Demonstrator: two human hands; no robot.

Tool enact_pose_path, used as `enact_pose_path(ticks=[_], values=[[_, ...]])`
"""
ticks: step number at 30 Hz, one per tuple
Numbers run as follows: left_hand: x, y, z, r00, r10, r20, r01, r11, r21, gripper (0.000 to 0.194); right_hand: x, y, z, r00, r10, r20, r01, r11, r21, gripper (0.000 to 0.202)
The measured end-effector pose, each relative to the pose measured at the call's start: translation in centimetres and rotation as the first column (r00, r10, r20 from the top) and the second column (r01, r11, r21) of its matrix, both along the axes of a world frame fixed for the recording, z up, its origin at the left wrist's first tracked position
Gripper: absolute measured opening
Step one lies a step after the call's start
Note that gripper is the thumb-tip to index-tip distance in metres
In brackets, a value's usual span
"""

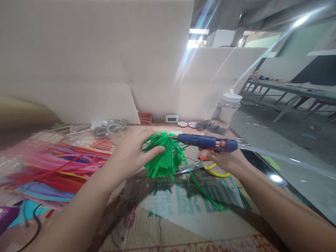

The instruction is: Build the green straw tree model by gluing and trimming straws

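Observation:
My left hand [136, 148] grips a bushy bundle of green pipe cleaners [164, 159], thumb across its near side and fingers behind it. The strands fan downward from a gathered top. In my right hand [223, 157] is a blue glue gun [207, 141], held level with its nozzle pointing left and meeting the top of the bundle; whether it touches cannot be told. A small red light glows near my fingers. Below the gun lie scissors with yellow handles [216, 172], blades toward the bundle. A loose green pipe cleaner [204, 194] lies on the table.
Pink, red and blue pipe cleaners [60, 164] are heaped at left. Tape rolls [112, 127], a small white digital display [172, 118] and a clear bottle with a white lid [228, 110] stand along the back board. A dark phone-like slab [262, 166] lies at right.

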State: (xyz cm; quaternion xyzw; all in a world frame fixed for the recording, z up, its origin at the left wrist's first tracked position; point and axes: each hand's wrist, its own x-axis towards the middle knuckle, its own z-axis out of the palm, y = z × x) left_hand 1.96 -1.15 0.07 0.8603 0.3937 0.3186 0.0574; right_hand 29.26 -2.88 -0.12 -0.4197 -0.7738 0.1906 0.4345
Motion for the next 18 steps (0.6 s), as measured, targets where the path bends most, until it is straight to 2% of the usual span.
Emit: enact_pose_path(ticks=[3, 6, 8, 10, 13, 18], values=[[0.0, 0.0, -0.1, 1.000, -0.007, 0.003, 0.006, 1.000, 0.010, 0.036, 0.2, -0.1, 0.2, 1.000, -0.021, 0.002, 0.021, 1.000, -0.013, 0.049], [0.0, 0.0, -0.1, 1.000, -0.015, 0.002, 0.015, 1.000, 0.016, 0.037, 0.9, 0.1, -0.2, 1.000, -0.006, 0.021, 0.010, 0.985, -0.171, 0.045], [0.0, 0.0, 0.0, 1.000, -0.013, -0.003, 0.013, 1.000, 0.009, 0.037, 1.5, 0.5, -0.6, 0.998, 0.051, 0.027, -0.040, 0.952, -0.303, 0.049], [0.0, 0.0, 0.0, 1.000, -0.005, -0.006, 0.005, 1.000, 0.003, 0.037, 1.9, 0.9, -0.9, 0.993, 0.120, 0.001, -0.111, 0.919, -0.378, 0.054], [0.0, -0.1, -0.1, 1.000, -0.002, -0.003, 0.002, 1.000, 0.008, 0.038, 2.1, 1.2, -1.1, 0.984, 0.173, -0.047, -0.178, 0.906, -0.384, 0.056], [0.0, -0.1, -0.2, 1.000, 0.002, -0.003, -0.002, 1.000, 0.025, 0.038, 2.1, 1.2, -0.8, 0.990, 0.143, 0.003, -0.128, 0.890, -0.438, 0.057]])
